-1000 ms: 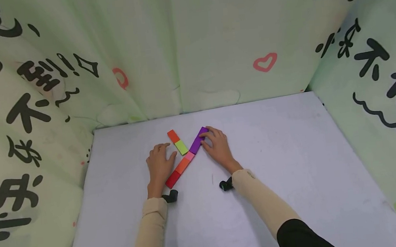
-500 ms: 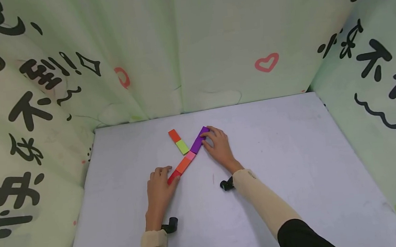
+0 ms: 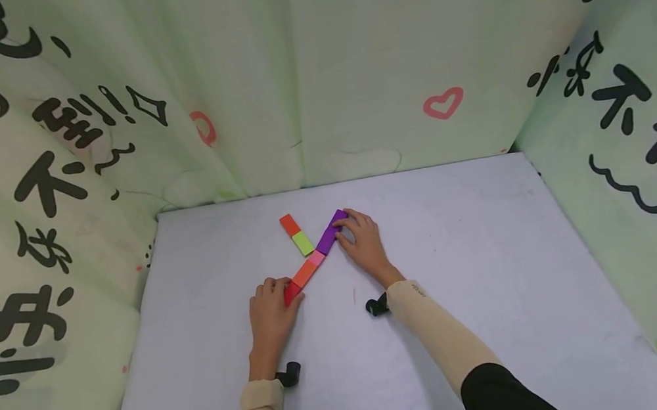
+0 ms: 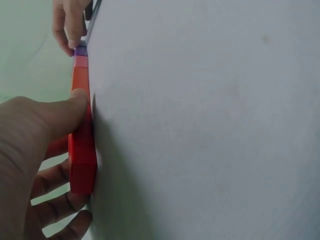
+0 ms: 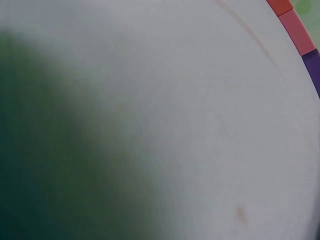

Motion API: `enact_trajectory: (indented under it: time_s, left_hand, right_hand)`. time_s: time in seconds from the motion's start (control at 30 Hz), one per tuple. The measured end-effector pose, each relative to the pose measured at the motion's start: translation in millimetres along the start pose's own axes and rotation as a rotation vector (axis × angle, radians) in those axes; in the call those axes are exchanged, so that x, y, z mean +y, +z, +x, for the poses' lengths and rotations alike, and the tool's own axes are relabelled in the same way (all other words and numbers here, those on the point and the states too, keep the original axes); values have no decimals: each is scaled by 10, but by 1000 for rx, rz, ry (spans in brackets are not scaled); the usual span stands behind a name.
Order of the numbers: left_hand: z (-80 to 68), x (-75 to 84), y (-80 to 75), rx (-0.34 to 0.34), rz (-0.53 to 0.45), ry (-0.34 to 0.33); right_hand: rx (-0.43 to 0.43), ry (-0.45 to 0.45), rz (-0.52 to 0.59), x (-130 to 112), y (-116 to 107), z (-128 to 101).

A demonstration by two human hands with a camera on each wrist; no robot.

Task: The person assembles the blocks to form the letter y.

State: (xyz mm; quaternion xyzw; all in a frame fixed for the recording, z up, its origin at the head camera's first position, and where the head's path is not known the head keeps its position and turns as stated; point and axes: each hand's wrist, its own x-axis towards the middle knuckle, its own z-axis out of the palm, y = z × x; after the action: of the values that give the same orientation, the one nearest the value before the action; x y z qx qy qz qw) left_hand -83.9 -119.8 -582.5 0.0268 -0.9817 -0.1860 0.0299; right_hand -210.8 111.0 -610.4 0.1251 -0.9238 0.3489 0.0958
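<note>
Pale green curtains with black lettering wall off a white table [image 3: 460,271]. On it, coloured blocks form a diagonal row. Her left hand [image 3: 270,313] pinches the red block [image 3: 291,292] at the near end, thumb on one side, fingers on the other. Her right hand [image 3: 362,241] rests curled fingertips against the purple block [image 3: 331,232] at the far end.
</note>
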Motion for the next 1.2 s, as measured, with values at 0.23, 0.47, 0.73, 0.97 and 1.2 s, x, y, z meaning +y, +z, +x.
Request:
enact_trajectory:
  time_s: [0.23, 0.47, 0.73, 0.97, 1.2]
  left_hand:
    - [35, 5, 42, 39, 17, 8]
    - [26, 37, 53, 38, 29, -8]
    - [32, 60, 62, 55, 44, -2]
    - [43, 54, 35, 32, 55, -3]
    - [40, 43, 32, 9, 43, -10]
  right_hand:
    - [6, 1, -2, 8, 2, 15]
    - [1, 10, 3, -8, -1, -10]
    - [-11, 10, 2, -13, -7, -12]
    - [-5, 0, 3, -5, 1, 7]
    - [1, -2, 1, -18, -5, -10]
